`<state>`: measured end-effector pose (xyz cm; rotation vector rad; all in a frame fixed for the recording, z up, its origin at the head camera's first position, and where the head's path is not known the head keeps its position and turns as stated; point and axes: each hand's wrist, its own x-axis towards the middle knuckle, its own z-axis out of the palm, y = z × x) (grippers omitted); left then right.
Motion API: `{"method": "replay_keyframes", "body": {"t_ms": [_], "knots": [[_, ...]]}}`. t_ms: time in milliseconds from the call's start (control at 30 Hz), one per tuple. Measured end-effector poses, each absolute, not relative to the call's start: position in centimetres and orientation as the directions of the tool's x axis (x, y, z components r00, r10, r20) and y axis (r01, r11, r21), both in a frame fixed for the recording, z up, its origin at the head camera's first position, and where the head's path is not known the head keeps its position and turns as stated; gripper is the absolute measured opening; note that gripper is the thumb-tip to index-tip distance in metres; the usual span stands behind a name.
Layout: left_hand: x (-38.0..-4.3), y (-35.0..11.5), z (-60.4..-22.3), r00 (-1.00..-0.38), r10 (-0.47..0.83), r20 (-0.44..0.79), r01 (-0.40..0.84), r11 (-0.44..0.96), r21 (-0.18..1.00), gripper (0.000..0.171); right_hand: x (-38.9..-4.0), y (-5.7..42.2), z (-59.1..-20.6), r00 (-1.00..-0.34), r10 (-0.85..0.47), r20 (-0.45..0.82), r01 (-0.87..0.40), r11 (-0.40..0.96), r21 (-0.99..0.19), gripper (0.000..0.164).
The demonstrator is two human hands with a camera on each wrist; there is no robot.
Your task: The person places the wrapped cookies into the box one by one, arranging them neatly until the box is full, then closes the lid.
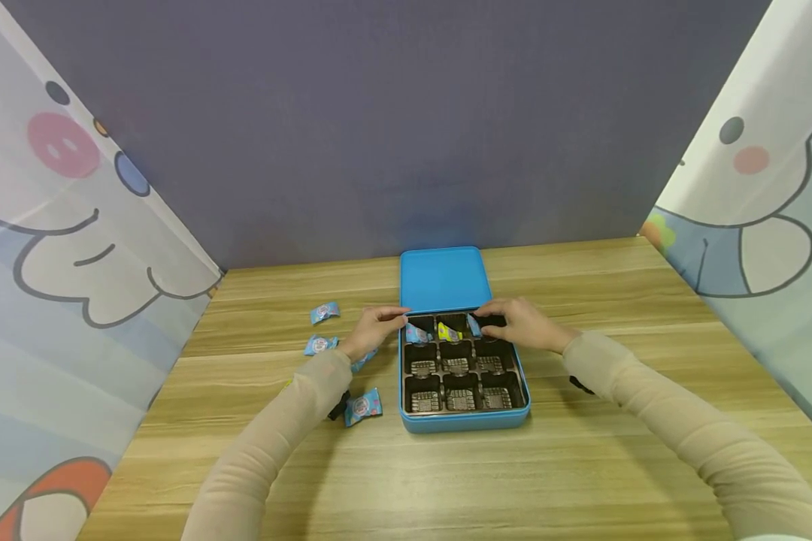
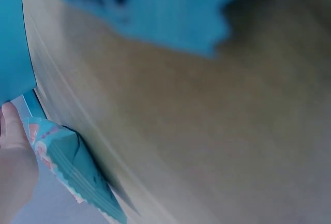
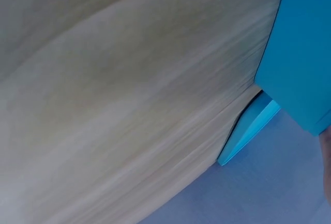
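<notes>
A blue tin with a dark compartment tray stands in front of me, its lid folded back. In the head view, my left hand rests at the tin's far left corner, fingers fairly straight along the rim. A blue wrapped candy sits in the compartment beside it, and a yellow candy in the far middle one. My right hand is over the far right corner, thumb and forefinger apart, tips right beside another blue candy in that compartment. The middle and near rows hold nothing.
Left of the tin lie several blue wrapped candies, some partly hidden under my left forearm. One candy is farther back. A grey wall stands behind the wooden table, with printed curtains at the sides.
</notes>
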<state>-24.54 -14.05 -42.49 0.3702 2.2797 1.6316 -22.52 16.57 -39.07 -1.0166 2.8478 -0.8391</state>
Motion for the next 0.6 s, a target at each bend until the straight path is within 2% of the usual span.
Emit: {"method": "replay_keyframes", "body": {"t_ms": [233, 400, 600], "knots": [[-24.5, -14.1, -42.0, -0.918, 0.379, -0.113, 0.026, 0.343, 0.939, 0.037, -22.6, 16.4, -38.7, -0.859, -0.501, 0.106, -0.430, 0.594, -0.680, 0.032], [-24.2, -14.0, -41.5, -0.919, 0.376, -0.119, 0.031, 0.368, 0.929, 0.038, -22.8, 16.6, -38.8, -0.878, -0.467, 0.106, -0.388, 0.563, -0.729, 0.032], [-24.0, -13.9, -40.5, -0.900, 0.423, -0.101, 0.091, 0.411, 0.907, 0.044, -22.4, 17.2, -38.6, -0.888, -0.446, 0.110, -0.362, 0.533, -0.765, 0.034]]}}
